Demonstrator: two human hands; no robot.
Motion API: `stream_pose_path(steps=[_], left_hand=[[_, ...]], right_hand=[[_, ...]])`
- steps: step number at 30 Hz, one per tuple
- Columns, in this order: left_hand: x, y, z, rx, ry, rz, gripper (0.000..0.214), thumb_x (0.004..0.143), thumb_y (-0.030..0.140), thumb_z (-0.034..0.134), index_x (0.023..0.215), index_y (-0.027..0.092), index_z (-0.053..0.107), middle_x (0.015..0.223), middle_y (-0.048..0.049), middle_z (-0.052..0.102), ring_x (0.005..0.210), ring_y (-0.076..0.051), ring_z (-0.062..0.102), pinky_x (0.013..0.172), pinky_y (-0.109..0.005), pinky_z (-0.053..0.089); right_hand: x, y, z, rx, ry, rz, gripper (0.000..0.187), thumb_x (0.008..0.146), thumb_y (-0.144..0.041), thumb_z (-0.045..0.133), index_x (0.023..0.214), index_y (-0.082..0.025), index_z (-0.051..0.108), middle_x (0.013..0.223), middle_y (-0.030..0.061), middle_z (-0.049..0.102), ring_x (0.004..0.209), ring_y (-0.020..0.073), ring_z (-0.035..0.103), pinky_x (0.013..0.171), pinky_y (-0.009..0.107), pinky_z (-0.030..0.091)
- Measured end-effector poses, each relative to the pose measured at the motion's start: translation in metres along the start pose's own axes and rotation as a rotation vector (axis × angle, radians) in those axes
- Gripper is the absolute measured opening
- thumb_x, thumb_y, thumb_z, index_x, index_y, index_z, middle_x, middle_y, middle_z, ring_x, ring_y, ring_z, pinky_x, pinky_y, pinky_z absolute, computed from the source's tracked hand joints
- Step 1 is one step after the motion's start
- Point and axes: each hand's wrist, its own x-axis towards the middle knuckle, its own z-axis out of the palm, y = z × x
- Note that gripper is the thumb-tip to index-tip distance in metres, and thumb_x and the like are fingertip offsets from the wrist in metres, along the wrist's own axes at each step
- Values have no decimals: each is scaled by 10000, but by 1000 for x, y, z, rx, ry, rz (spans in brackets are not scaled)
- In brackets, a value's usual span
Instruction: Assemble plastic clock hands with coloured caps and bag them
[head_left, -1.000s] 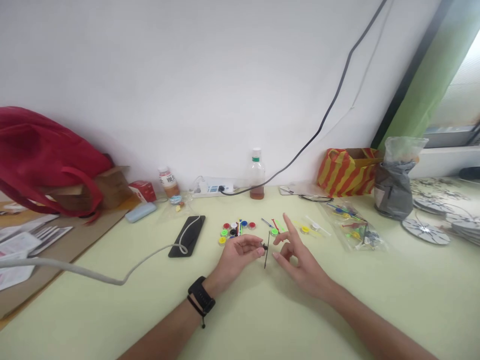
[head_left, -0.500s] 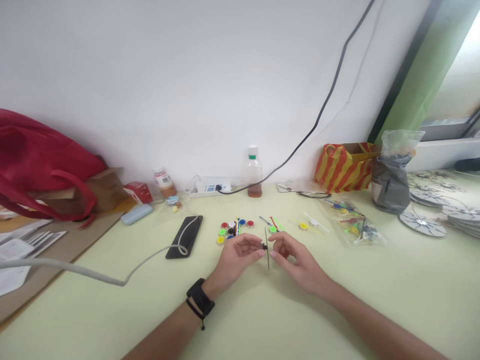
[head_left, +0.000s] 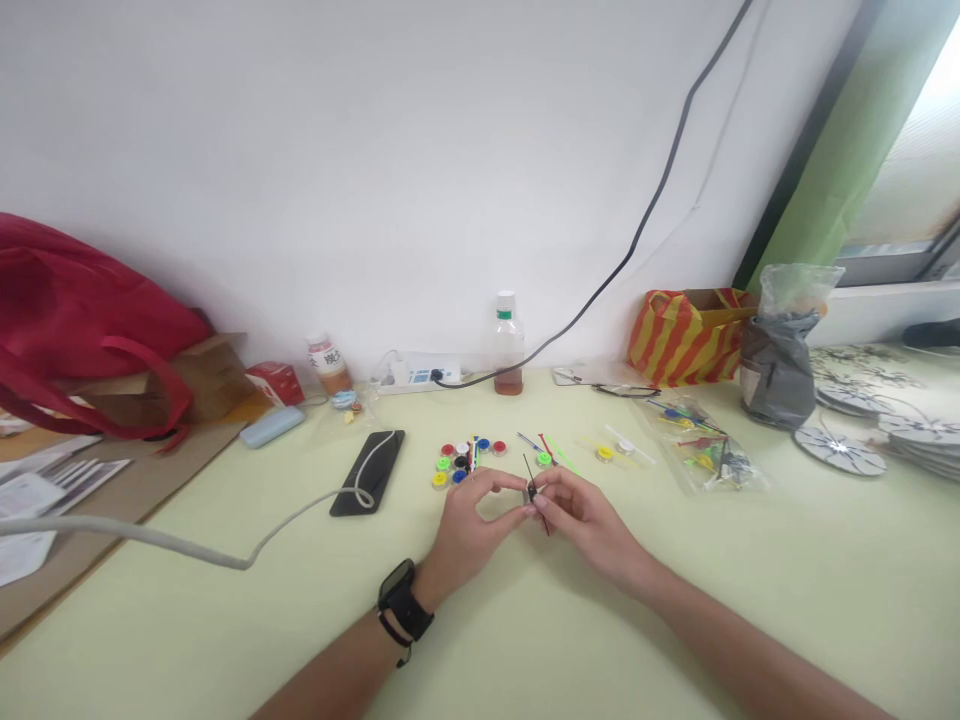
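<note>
Above the table's middle, my left hand (head_left: pixel 476 515) and my right hand (head_left: pixel 589 515) meet fingertip to fingertip. Between them is a small black piece (head_left: pixel 532 493) with a thin dark strip sticking out above and below; its lower end looks red. Thumb and fingers of my left hand pinch the piece from the left, while my right fingertips close on it from the right. Fingers hide part of it. Just beyond my left hand lies a group of small coloured round pieces (head_left: pixel 447 464). A green round piece (head_left: pixel 543 459) and thin coloured strips lie behind my right hand.
A black phone-like slab (head_left: pixel 367 475) with a grey cable lies left. Yellow and white round pieces (head_left: pixel 604 454) and a clear bag of parts (head_left: pixel 709 450) are on the right. A bottle (head_left: pixel 508 345) stands by the wall; patterned discs (head_left: pixel 840 450) lie far right.
My fingertips have come closer together around the black piece. The strip, upright before, now leans with its top to the left, and its red lower end shows.
</note>
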Motion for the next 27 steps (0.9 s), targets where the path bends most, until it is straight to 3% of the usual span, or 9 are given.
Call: stream_pose_path(steps=[2,5,9,12,14,17,19,24,27], left_hand=[[3,2,-5,113,-47,53,394,868,441,776,1214,269,701,1225,-74,736,1161,-282,661,1034,-425,498],[9,-1,-13,319,-94,115,717,880,510,742,1512,293,484,1543,-97,531,1445,-333,446,1217,-500,327],[14,-17,-20,530,-159,80,736,958,555,610,1593,263,377,1688,-109,310,1579,-373,169,1263,-592,178],[13,-29,-21,574,-257,61,821,939,632,593,1619,255,332,1713,-122,234,1590,-405,88,1254,-630,164],[12,-32,-21,572,-298,65,849,925,659,592,1624,258,325,1707,-116,256,1593,-406,69,1260,-626,156],[12,-32,-21,565,-326,67,841,915,674,596,1608,256,369,1689,-106,308,1594,-406,59,1271,-623,119],[12,-29,-21,549,-329,72,812,912,668,605,1587,259,413,1675,-103,342,1593,-405,83,1275,-623,113],[10,-22,-18,503,-323,116,756,912,614,643,1566,291,444,1634,-83,424,1575,-390,201,1281,-613,144],[8,-19,-15,492,-326,144,788,908,586,664,1584,268,414,1627,-93,433,1573,-390,211,1280,-597,181]], right_hand=[[2,0,-3,-101,34,-29,393,949,-587,610,1037,-205,593,803,15,638,721,162,587,690,307,491],[7,-6,-18,-359,185,-157,352,985,-547,549,1035,-206,620,888,62,692,803,201,630,741,342,514],[13,-16,-53,-748,462,-356,251,1015,-433,496,1045,-217,620,887,79,683,789,222,612,763,369,490],[16,-11,-75,-954,601,-407,193,1017,-342,479,1064,-219,620,964,96,674,883,247,617,807,377,470],[17,-1,-82,-1087,565,-343,160,1007,-271,479,1011,-216,629,987,104,671,938,263,615,815,379,460],[19,17,-89,-1296,376,-137,206,982,-161,474,864,-210,636,917,103,665,903,267,610,752,370,440],[21,26,-94,-1395,320,-61,209,976,-145,490,860,-206,654,932,111,669,909,273,606,732,370,431],[27,29,-103,-1477,370,-63,187,974,-157,506,993,-206,685,1003,132,674,977,310,590,759,405,453],[26,26,-91,-1399,342,-190,253,981,-171,489,1159,-200,667,1095,139,672,1053,320,575,872,439,474]])
